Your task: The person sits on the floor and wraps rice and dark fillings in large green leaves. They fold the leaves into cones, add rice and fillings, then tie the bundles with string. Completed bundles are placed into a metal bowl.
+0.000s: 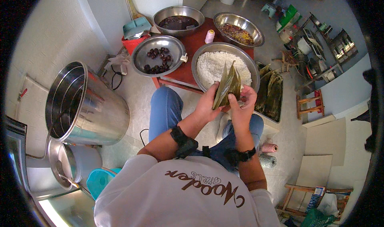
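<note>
My left hand (209, 103) and my right hand (242, 102) hold a bundle of long green-brown leaves (225, 87) between them, tips pointing up. The leaves overlap and are partly folded; whether anything lies inside them is hidden. Just beyond, under the leaf tips, a steel basin (196, 59) of white rice grains (214, 65) rests on a red table (187, 69). Left of it is a steel basin (139, 57) with dark red dates (159, 59). A spool of pale thread (209, 36) stands upright behind the rice.
Two more steel basins (179, 12) (220, 18) at the back hold dark liquid and a yellow-brown bean mix. More leaves (271, 89) fill a tray (279, 116) at the right. A tall steel barrel (105, 107) stands at my left. Twine spools (269, 148) lie by my right leg.
</note>
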### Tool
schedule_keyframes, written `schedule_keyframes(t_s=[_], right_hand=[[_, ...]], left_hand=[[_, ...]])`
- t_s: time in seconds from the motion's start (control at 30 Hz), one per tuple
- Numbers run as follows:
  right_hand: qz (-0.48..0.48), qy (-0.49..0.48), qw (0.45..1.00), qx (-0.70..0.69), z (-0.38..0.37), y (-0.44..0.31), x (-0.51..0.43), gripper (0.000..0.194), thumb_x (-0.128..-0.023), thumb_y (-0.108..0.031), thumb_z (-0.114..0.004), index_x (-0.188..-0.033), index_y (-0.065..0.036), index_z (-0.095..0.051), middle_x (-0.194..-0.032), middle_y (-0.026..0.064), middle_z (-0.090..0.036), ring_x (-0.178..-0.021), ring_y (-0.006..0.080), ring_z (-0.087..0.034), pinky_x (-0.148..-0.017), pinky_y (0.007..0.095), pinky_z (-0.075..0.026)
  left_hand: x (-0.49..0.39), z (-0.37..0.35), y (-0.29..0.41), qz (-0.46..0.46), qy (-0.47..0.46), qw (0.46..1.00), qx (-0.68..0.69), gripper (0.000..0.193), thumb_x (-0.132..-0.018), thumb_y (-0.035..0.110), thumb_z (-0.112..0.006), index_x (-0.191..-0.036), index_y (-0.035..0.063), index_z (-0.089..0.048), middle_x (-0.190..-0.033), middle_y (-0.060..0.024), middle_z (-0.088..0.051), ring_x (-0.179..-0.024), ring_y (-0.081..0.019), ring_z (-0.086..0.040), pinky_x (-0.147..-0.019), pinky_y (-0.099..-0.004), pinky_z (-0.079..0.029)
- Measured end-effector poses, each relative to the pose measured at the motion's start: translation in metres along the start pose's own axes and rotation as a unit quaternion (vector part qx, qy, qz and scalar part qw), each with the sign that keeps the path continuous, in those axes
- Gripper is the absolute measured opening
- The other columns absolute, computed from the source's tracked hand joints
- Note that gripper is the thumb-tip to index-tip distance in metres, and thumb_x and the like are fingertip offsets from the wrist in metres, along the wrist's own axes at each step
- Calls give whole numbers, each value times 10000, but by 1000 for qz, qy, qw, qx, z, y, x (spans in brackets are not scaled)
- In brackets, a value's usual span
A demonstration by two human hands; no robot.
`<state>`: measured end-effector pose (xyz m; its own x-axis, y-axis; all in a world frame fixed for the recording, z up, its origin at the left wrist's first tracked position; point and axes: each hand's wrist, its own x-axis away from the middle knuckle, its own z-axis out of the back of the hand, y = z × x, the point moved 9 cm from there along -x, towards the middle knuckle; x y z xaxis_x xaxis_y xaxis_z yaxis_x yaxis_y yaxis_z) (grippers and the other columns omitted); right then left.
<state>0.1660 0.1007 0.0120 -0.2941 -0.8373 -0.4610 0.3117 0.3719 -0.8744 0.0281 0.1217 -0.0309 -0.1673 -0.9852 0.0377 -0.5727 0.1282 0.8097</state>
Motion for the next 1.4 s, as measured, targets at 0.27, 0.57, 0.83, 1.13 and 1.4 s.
schedule_keyframes(t_s=[0.27, 0.57, 0.83, 1.13, 1.4], right_hand=[[-56, -40, 992, -104, -43, 18, 25, 322, -1045, -156, -421, -1322, -16, -508, -1329, 106, -538, -1186, 204, -525, -1024, 324, -393], [-122, -41, 955, -266, -52, 16, 31, 464, -1057, -258, -391, -1440, 4, -398, -1429, 102, -473, -1273, 202, -480, -1099, 341, -349], [-31, -46, 970, -238, -48, -14, 30, 487, -1039, -269, -429, -1443, -1, -382, -1459, 101, -432, -1311, 217, -446, -1115, 355, -343], [-32, -38, 966, -254, -39, -31, 32, 490, -1040, -285, -423, -1432, 8, -397, -1429, 108, -463, -1293, 214, -461, -1105, 350, -348], [-6, -28, 977, -214, -33, -25, 31, 510, -1066, -312, -347, -1455, 17, -356, -1400, 139, -488, -1277, 238, -476, -1099, 358, -347]], left_hand=[[8, 1, 30, -108, 41, 965, -235, 468, -1045, 272, -381, -1384, -48, -354, -1250, -241, -541, -1149, -339, -533, -1021, -368, -403], [11, -12, 16, -163, -65, 969, -172, 451, -1073, 307, -321, -1386, -17, -352, -1330, -150, -480, -1236, -219, -443, -1082, -341, -330], [20, -25, 33, -225, -151, 938, -216, 439, -965, 142, -552, -1346, 32, -364, -1286, -133, -480, -1197, -202, -454, -1054, -352, -350], [26, -36, 44, -241, -107, 922, -284, 437, -920, 73, -556, -1319, 8, -387, -1249, -162, -525, -1169, -248, -511, -1044, -369, -378], [26, -38, 38, -245, -126, 916, -292, 427, -974, 160, -527, -1332, 7, -352, -1262, -174, -503, -1179, -262, -500, -1039, -377, -376]])
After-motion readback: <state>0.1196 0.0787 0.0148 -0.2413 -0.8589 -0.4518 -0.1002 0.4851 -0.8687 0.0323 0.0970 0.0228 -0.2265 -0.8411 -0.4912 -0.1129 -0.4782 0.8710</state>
